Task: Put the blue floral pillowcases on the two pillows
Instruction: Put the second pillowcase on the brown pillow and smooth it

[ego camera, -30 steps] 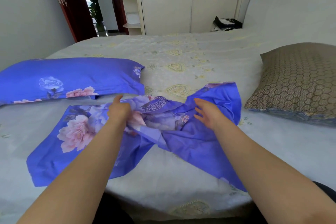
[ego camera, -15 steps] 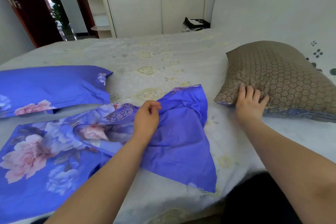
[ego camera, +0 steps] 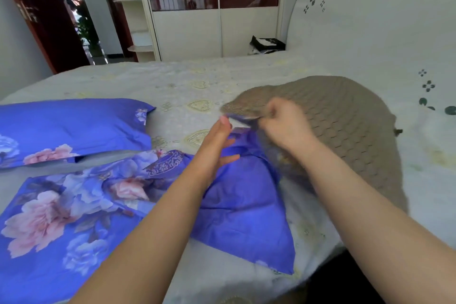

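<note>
An empty blue floral pillowcase (ego camera: 103, 207) lies spread on the bed in front of me. My left hand (ego camera: 218, 140) holds its open end up, thumb raised and fingers under the cloth. My right hand (ego camera: 283, 126) grips the near corner of a brown honeycomb-patterned pillow (ego camera: 345, 131), which is lifted and tilted towards the opening; the image is blurred there. A second pillow in a blue floral case (ego camera: 71, 128) lies flat at the left.
The bed (ego camera: 197, 81) has a pale embroidered cover and a white headboard (ego camera: 370, 32) at the right. A wardrobe (ego camera: 212, 12) stands beyond the bed, with a black bag (ego camera: 266, 44) beside it and a dark red door (ego camera: 42, 20) at the far left.
My right hand has pulled the brown pillow up and to the left, towards the pillowcase. My left hand has lifted the open end of the pillowcase to meet it.
</note>
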A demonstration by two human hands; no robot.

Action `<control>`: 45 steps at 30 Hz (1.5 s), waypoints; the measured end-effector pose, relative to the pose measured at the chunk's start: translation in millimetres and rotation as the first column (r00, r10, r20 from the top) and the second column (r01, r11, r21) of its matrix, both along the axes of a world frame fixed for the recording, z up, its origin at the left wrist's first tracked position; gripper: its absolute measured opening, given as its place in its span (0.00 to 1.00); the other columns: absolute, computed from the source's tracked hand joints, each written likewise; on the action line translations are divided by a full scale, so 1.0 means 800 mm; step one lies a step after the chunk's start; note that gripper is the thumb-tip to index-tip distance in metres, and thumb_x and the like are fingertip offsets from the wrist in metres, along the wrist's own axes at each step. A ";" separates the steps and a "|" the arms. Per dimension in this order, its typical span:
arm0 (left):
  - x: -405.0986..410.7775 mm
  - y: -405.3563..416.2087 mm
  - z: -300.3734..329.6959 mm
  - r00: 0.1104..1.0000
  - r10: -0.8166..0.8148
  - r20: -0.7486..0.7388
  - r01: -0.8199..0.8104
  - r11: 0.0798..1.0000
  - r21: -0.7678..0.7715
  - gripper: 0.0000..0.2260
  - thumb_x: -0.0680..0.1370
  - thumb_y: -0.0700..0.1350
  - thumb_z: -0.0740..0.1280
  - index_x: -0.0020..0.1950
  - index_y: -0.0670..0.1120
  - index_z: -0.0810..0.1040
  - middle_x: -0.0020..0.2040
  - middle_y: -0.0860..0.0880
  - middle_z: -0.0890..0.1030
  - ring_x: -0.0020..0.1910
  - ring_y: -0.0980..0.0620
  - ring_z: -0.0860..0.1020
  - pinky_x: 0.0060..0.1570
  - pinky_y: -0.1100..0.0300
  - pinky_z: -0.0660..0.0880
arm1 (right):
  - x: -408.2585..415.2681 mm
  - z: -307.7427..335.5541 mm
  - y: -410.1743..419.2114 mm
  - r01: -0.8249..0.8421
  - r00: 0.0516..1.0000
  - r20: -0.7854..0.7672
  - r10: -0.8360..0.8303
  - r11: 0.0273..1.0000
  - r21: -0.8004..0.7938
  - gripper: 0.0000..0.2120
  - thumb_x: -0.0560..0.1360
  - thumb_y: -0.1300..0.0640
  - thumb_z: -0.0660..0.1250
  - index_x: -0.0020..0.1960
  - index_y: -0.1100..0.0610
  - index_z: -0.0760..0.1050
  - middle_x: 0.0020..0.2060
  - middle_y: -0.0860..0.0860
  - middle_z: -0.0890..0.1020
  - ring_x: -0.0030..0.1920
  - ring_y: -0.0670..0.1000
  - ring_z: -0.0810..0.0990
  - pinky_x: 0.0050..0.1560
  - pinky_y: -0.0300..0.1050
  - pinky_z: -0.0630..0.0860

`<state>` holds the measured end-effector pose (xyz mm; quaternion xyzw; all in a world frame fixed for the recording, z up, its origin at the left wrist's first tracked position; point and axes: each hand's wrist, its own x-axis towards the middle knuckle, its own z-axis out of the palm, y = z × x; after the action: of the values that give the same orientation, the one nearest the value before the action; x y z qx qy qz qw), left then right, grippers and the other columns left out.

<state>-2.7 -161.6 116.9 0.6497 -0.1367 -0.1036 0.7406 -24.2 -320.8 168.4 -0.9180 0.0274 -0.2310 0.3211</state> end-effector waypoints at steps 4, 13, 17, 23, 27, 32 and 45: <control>0.026 0.017 -0.013 0.976 0.217 0.038 -0.219 0.948 0.230 0.31 0.73 0.59 0.68 0.71 0.49 0.65 0.68 0.44 0.71 0.64 0.48 0.73 0.58 0.53 0.75 | -0.022 -0.018 0.035 -0.251 0.955 -0.167 0.243 0.968 -0.027 0.14 0.76 0.45 0.63 0.57 0.51 0.73 0.54 0.49 0.79 0.54 0.49 0.77 0.56 0.49 0.74; 0.027 -0.003 -0.011 0.954 0.100 0.282 -0.294 0.479 0.827 0.43 0.70 0.73 0.56 0.74 0.43 0.61 0.78 0.43 0.50 0.73 0.40 0.59 0.70 0.49 0.59 | -0.067 -0.126 -0.073 0.630 0.766 -0.315 -0.560 0.749 0.202 0.60 0.61 0.21 0.57 0.77 0.58 0.41 0.77 0.56 0.44 0.76 0.62 0.44 0.70 0.69 0.45; 0.018 -0.010 -0.017 0.998 0.052 -0.020 -0.020 0.670 0.743 0.43 0.68 0.69 0.66 0.72 0.41 0.64 0.71 0.44 0.69 0.64 0.48 0.73 0.60 0.61 0.70 | -0.085 -0.154 -0.083 0.641 0.752 -0.272 -0.601 0.568 0.517 0.62 0.61 0.25 0.65 0.76 0.59 0.39 0.76 0.58 0.51 0.74 0.61 0.56 0.72 0.60 0.55; 0.001 -0.006 -0.015 0.989 0.001 -0.149 0.050 0.940 0.338 0.18 0.71 0.38 0.73 0.60 0.39 0.76 0.48 0.44 0.83 0.44 0.49 0.82 0.44 0.59 0.79 | -0.081 -0.155 -0.114 0.526 0.796 -0.228 -0.561 0.454 0.719 0.35 0.68 0.40 0.70 0.63 0.66 0.69 0.59 0.60 0.77 0.59 0.59 0.76 0.54 0.45 0.71; -0.007 -0.007 0.013 1.000 0.007 -0.017 -0.003 0.977 0.215 0.19 0.70 0.26 0.67 0.59 0.40 0.76 0.45 0.43 0.83 0.41 0.48 0.82 0.43 0.56 0.80 | -0.099 -0.107 -0.089 0.381 0.751 0.151 -0.643 0.608 0.696 0.09 0.73 0.59 0.65 0.49 0.64 0.74 0.43 0.56 0.79 0.45 0.53 0.76 0.42 0.41 0.68; 0.010 0.043 0.069 0.964 0.118 0.238 -0.137 0.989 0.063 0.22 0.71 0.24 0.60 0.55 0.47 0.80 0.48 0.53 0.84 0.40 0.56 0.82 0.38 0.63 0.78 | -0.159 -0.069 0.010 0.289 0.908 0.163 -0.387 0.857 0.427 0.06 0.72 0.58 0.67 0.42 0.57 0.69 0.38 0.54 0.79 0.40 0.55 0.75 0.45 0.48 0.72; -0.030 0.084 -0.024 0.726 -0.221 0.652 -0.466 0.540 0.701 0.22 0.75 0.50 0.54 0.64 0.46 0.76 0.65 0.47 0.76 0.64 0.46 0.73 0.66 0.51 0.68 | -0.080 -0.034 0.071 -0.268 0.938 -0.333 0.092 0.802 -0.534 0.35 0.66 0.30 0.65 0.67 0.45 0.65 0.65 0.51 0.69 0.67 0.54 0.66 0.66 0.57 0.64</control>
<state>-26.3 -94.6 98.0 0.9179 -0.2787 0.1446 0.2426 -88.3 -264.2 141.4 -0.9937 -0.0846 -0.0591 0.0440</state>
